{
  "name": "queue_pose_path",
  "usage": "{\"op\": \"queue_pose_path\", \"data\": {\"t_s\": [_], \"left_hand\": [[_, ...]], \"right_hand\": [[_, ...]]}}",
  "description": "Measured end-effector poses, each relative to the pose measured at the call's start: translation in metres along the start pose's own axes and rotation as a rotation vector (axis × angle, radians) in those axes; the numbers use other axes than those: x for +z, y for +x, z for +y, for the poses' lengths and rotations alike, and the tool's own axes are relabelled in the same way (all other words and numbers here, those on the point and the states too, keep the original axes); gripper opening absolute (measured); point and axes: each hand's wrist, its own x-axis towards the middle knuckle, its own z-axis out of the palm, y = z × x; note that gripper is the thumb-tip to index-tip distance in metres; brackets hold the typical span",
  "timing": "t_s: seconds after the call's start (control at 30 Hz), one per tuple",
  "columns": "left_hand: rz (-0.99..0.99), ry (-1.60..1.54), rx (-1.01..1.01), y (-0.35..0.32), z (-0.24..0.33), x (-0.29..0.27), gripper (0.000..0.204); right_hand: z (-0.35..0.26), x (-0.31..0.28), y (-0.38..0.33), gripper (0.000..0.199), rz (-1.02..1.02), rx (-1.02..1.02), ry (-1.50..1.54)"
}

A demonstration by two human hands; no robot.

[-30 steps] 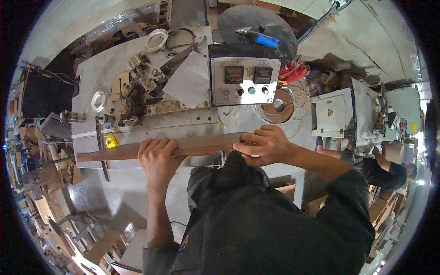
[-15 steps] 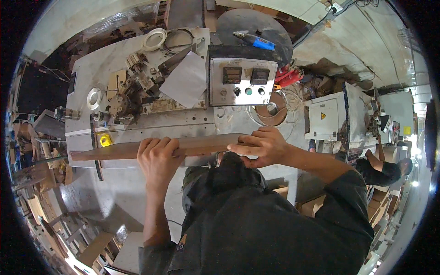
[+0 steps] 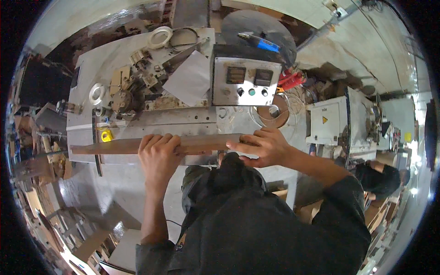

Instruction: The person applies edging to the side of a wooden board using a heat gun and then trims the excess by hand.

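A long thin wooden board lies along the front edge of a grey metal machine. My left hand presses down on the board's middle, fingers curled over its far edge. My right hand grips the board's right end, thumb on the near side. The board's left end sticks out past a small yellow part of the machine.
A steel control box with two displays and round buttons sits behind the board. White tape rolls, a paper sheet and small parts cover the machine top. A white cabinet stands right, another person beyond it. Wood offcuts lie left.
Both hands and the board have slid a little to the left along the machine's edge; the view shifted slightly.
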Motion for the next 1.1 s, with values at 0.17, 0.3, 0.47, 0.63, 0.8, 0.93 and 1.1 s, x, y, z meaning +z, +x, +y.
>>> {"op": "queue_pose_path", "data": {"t_s": [0.17,0.3,0.47,0.63,0.8,0.93,1.1], "left_hand": [[-0.092,-0.065,0.006,-0.009,-0.009,0.001,0.03],[-0.032,-0.026,0.048,-0.011,-0.012,0.002,0.026],[-0.008,0.01,0.041,-0.015,-0.012,0.004,0.026],[-0.035,0.023,0.016,-0.016,-0.007,0.001,0.032],[-0.093,0.044,0.008,-0.014,-0.006,0.003,0.033],[-0.175,0.016,-0.067,-0.02,-0.007,0.006,0.03],[-0.112,0.091,-0.003,-0.019,-0.01,0.012,0.024]], "right_hand": [[-0.009,-0.008,0.015,0.068,-0.145,-0.011,-0.07],[-0.013,-0.004,0.021,0.064,-0.066,-0.024,-0.061],[0.003,0.005,0.0,0.052,0.008,-0.101,-0.005],[0.009,0.011,-0.007,0.047,0.125,-0.153,0.082],[0.003,-0.005,0.002,0.054,-0.05,-0.1,0.036],[0.005,0.001,0.003,0.061,-0.134,-0.07,-0.017],[0.023,0.025,-0.01,0.068,-0.018,-0.235,-0.435]]}}
